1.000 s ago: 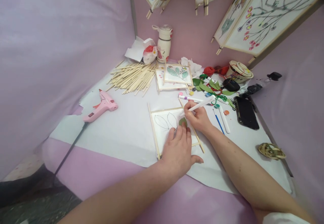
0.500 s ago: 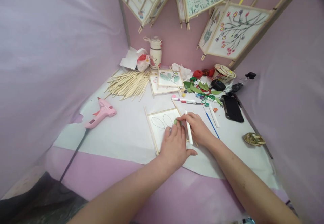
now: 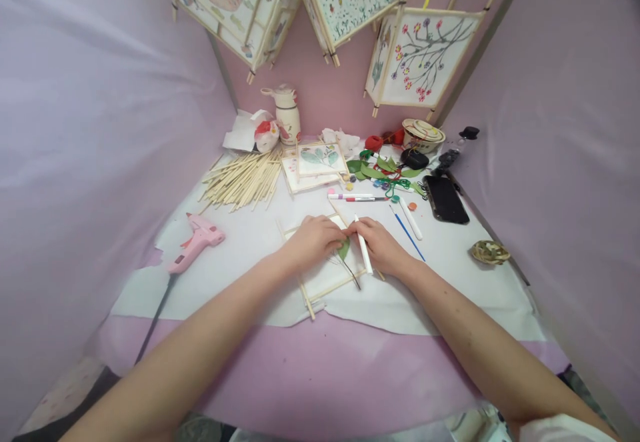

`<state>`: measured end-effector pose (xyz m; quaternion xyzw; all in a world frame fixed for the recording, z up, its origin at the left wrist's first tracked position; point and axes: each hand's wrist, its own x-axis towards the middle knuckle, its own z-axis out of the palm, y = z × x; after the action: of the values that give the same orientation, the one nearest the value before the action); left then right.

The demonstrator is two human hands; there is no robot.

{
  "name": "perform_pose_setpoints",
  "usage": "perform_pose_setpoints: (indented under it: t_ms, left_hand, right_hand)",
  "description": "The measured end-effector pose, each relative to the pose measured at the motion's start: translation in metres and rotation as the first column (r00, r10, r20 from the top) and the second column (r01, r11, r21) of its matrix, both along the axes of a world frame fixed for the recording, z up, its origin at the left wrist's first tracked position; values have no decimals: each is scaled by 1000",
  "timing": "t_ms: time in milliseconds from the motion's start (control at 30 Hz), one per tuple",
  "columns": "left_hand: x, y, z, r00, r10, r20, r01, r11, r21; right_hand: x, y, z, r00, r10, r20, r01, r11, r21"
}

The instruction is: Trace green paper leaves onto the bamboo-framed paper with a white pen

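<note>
A paper panel in a thin wooden frame (image 3: 320, 283) lies on the white sheet in front of me. My left hand (image 3: 314, 240) rests on the panel with its fingers curled down, fingertips at a small green leaf (image 3: 344, 249). My right hand (image 3: 381, 246) is closed round a white marker (image 3: 363, 253) that points away from me, and its fingertips also touch the leaf. A dark stem line runs from the leaf towards the frame's near edge.
A pink glue gun (image 3: 197, 241) lies at the left with its cord trailing off the sheet. Behind are a heap of wooden sticks (image 3: 243, 178), finished leaf panels (image 3: 317, 160), markers (image 3: 356, 197), green scraps, a black phone (image 3: 445, 199) and a jug (image 3: 289, 115). Painted lanterns (image 3: 419, 56) hang above.
My left hand slid from the panel's near side up to the leaf. The right hand turned the marker from tip-on-paper to lying along the hand. The view tilted upward.
</note>
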<state>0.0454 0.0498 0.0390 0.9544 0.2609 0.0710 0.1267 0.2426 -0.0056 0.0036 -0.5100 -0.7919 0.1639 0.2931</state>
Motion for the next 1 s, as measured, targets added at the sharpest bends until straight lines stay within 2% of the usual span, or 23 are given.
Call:
perform_pose_setpoints:
  t_ms: [100, 233, 500, 667, 733, 900, 1000]
  left_hand:
    - [9, 13, -9, 997, -82, 0, 82, 997, -8]
    - [12, 19, -17, 994, -110, 7, 110, 994, -30]
    - [14, 24, -10, 989, -142, -31, 138, 986, -97]
    - [22, 34, -6, 982, -173, -72, 161, 977, -140]
    - [27, 41, -5, 973, -187, -138, 156, 965, -209]
    - [40, 57, -1, 950, -244, -195, 173, 931, -321]
    - [42, 62, 1, 937, -291, -194, 205, 906, -371]
  right_hand:
    - [0, 0, 1, 1000, 3, 10, -3, 1000, -11]
    - [0, 0, 0, 1000, 8, 19, -8, 1000, -18]
    - [5, -1, 2, 1000, -4, -6, 4, 1000, -14]
    - [3, -20, 18, 976, -172, -132, 182, 981, 72]
    - [-4, -31, 24, 952, -218, -214, 237, 969, 69]
    - [-29, -48, 24, 859, -376, -348, 364, 926, -103]
    - [-42, -47, 17, 846, -413, -338, 408, 909, -89]
